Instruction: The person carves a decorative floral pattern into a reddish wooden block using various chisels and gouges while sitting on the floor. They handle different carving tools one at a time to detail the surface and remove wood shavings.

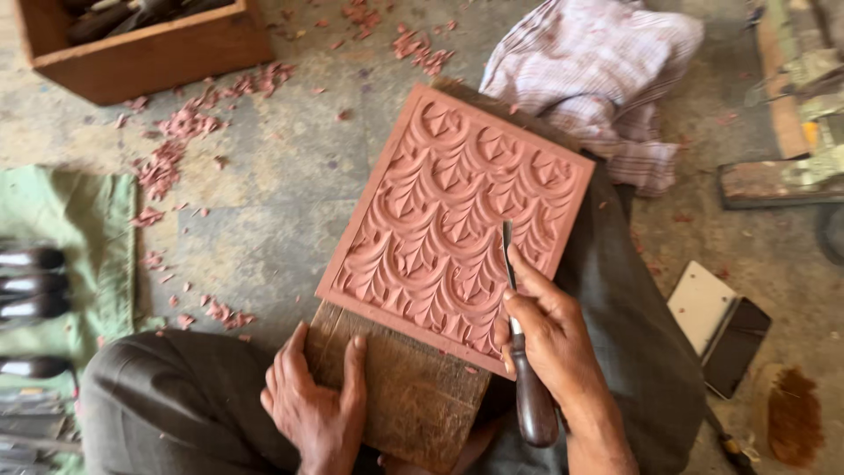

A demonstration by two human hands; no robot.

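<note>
On the person's lap, a square reddish-brown carved panel with a repeating leaf-and-scallop relief (457,224) lies tilted on a worn plank of brown wood (413,387); the left hand (312,400) lies flat on the plank's near end, its grip spread and holding nothing. The right hand (549,339) has its grip wrapped around a dark-handled steel carving chisel (519,343), blade tip on the relief's lower right, so the step in hand appears to be detail cutting. Judged from this, the next cut calls for a steadied plank and controlled pressure along the groove.

A carving workshop: reddish shavings (176,145) strew the concrete floor (281,185), tool handles (31,281) lie left of the grip.
</note>
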